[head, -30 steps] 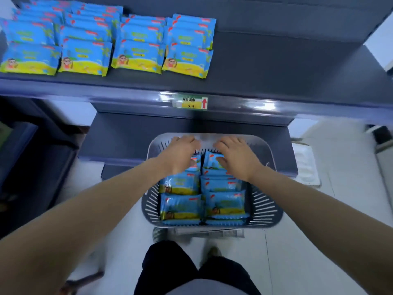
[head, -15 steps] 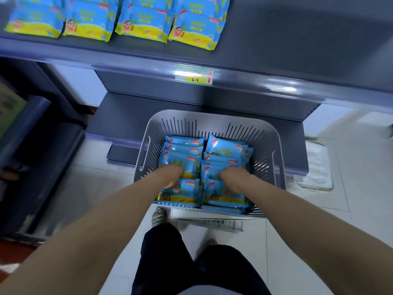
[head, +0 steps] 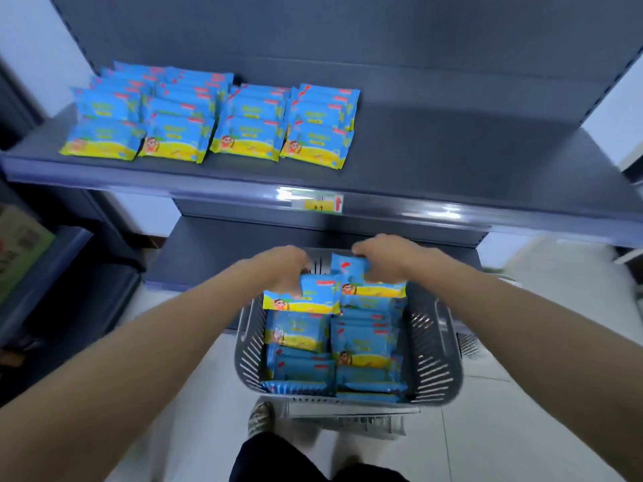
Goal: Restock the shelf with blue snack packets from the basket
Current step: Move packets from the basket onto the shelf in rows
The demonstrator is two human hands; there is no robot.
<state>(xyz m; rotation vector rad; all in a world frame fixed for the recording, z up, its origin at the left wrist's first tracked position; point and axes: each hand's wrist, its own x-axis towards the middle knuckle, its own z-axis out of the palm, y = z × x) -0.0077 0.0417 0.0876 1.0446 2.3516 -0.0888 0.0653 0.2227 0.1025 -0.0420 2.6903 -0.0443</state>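
A grey slatted basket [head: 431, 346] on the floor holds several blue and yellow snack packets [head: 363, 346] in two rows. My left hand [head: 283, 267] grips one blue packet [head: 306, 300] by its top edge, lifted above the basket's far end. My right hand [head: 386, 257] grips another blue packet [head: 372, 288] beside it, also raised. Above, the dark grey shelf [head: 452, 161] carries several rows of the same packets [head: 215, 116] on its left half.
The shelf's right half is bare. A price label [head: 320, 203] sits on the shelf's front rail. A lower shelf [head: 208, 248] lies behind the basket. Dark furniture and a box stand at the left; my foot [head: 261, 417] is near the basket's front.
Both hands have come up out of the basket, each with a packet in it. The view has tilted up, so the shelf top is in sight again.
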